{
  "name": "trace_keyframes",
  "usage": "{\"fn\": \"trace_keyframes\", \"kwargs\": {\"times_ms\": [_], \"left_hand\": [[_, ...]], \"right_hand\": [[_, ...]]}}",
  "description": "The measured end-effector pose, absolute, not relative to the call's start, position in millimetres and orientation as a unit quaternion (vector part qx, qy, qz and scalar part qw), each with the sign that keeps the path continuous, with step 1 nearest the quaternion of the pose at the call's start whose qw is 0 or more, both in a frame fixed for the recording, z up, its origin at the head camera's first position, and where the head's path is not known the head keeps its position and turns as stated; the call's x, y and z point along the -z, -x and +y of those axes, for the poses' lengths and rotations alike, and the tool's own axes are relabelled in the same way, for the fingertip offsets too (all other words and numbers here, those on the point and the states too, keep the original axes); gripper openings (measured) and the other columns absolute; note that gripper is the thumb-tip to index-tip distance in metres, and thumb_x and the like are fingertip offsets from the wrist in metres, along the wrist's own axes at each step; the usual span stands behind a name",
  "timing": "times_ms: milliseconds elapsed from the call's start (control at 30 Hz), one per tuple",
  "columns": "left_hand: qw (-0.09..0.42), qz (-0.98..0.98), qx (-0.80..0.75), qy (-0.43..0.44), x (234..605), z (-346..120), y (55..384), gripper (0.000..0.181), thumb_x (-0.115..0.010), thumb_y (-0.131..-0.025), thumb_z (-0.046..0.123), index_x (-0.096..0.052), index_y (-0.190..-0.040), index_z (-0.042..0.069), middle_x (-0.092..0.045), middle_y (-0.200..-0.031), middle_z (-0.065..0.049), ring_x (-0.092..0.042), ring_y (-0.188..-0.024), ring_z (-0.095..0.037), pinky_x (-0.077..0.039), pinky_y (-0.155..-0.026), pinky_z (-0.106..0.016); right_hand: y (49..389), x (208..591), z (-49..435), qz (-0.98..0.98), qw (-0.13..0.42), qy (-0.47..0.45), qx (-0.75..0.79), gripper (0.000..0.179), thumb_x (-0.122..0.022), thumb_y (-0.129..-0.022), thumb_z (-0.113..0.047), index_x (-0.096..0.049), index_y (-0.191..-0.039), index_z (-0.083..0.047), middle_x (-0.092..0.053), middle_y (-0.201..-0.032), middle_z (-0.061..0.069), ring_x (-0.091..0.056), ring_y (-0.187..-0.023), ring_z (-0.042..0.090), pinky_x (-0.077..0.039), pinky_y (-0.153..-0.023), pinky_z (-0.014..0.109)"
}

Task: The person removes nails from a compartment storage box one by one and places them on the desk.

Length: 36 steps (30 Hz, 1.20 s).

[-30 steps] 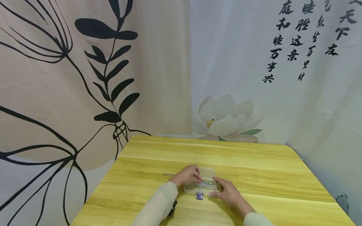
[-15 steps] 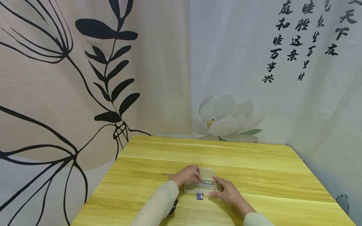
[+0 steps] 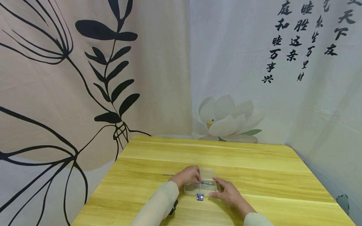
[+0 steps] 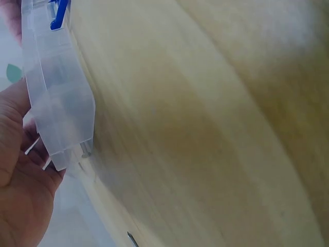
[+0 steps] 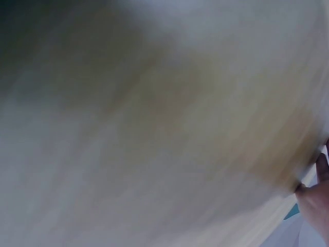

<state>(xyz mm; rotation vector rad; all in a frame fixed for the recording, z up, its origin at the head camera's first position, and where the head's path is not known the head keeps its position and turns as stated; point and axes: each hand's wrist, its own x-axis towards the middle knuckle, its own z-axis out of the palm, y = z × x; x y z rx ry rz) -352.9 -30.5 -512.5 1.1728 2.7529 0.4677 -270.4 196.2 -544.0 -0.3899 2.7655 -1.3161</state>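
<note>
A clear plastic compartment box (image 3: pixel 192 189) stands open on the table, its lid (image 3: pixel 207 172) laid back on the far side. Several thin metal nails (image 3: pixel 207 183) lie in its middle compartment. My left hand (image 3: pixel 187 176) reaches over the box from the left, fingers bent down with their tips at the nails' left end; I cannot tell whether they pinch one. My right hand (image 3: pixel 228 192) grips the box's right end between thumb and fingers. A blue latch (image 3: pixel 200 197) hangs at the front. In the left wrist view the box's wall (image 4: pixel 64 98) overlaps the left fingers.
Left of the box, a single nail (image 3: pixel 168 174) lies on the wooden table (image 3: pixel 249 163), partly hidden by the left wrist; its tip (image 4: pixel 132 239) shows in the left wrist view. A printed curtain (image 3: pixel 161 72) hangs behind the table.
The left fingertips shift very slightly at the nails, and the nails look a little rearranged. The right hand keeps its grip, and the box stays in place.
</note>
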Motion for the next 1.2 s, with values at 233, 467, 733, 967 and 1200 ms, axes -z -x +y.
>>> {"fn": "trace_keyframes", "kwargs": {"times_ms": [233,467,733,967,1200], "left_hand": [[0.056,0.906,-0.173,-0.382,512,-32,350,0.006,-0.079,-0.087,0.020,-0.080,-0.082,0.017,-0.058,-0.097,0.009,-0.052,-0.090,-0.004,-0.045,-0.084,-0.021],[0.059,0.907,-0.183,-0.374,509,-33,349,0.008,-0.079,-0.087,0.022,-0.079,-0.083,0.015,-0.059,-0.093,0.010,-0.054,-0.085,-0.004,-0.047,-0.080,-0.021],[0.069,0.900,-0.237,-0.359,506,-37,351,0.008,-0.078,-0.088,0.019,-0.078,-0.081,0.015,-0.060,-0.083,0.013,-0.053,-0.075,-0.001,-0.047,-0.069,-0.018],[0.073,0.892,-0.283,-0.344,496,-44,353,0.009,-0.075,-0.090,0.016,-0.077,-0.082,0.017,-0.063,-0.082,0.014,-0.056,-0.074,-0.001,-0.049,-0.068,-0.021],[0.082,0.889,-0.309,-0.328,493,-49,357,0.010,-0.073,-0.092,0.015,-0.077,-0.084,0.016,-0.066,-0.077,0.015,-0.058,-0.069,-0.001,-0.049,-0.066,-0.020]], "right_hand": [[271,545,196,0.898,0.025,0.128,0.421,0.078,-0.083,-0.080,-0.040,-0.052,-0.143,-0.005,-0.049,-0.142,0.026,-0.042,-0.132,0.049,-0.031,-0.105,0.064],[272,546,196,0.897,0.030,0.130,0.422,0.078,-0.082,-0.080,-0.040,-0.052,-0.143,-0.005,-0.049,-0.142,0.025,-0.041,-0.132,0.048,-0.031,-0.105,0.064],[272,545,197,0.897,0.030,0.128,0.423,0.079,-0.083,-0.079,-0.040,-0.052,-0.143,-0.005,-0.049,-0.143,0.025,-0.041,-0.132,0.048,-0.031,-0.105,0.063],[272,544,197,0.897,0.029,0.123,0.424,0.078,-0.083,-0.079,-0.039,-0.053,-0.143,-0.006,-0.050,-0.142,0.025,-0.041,-0.132,0.047,-0.031,-0.105,0.063],[272,545,197,0.897,0.025,0.121,0.425,0.079,-0.084,-0.077,-0.039,-0.053,-0.142,-0.006,-0.051,-0.141,0.025,-0.042,-0.132,0.047,-0.030,-0.106,0.063]]}}
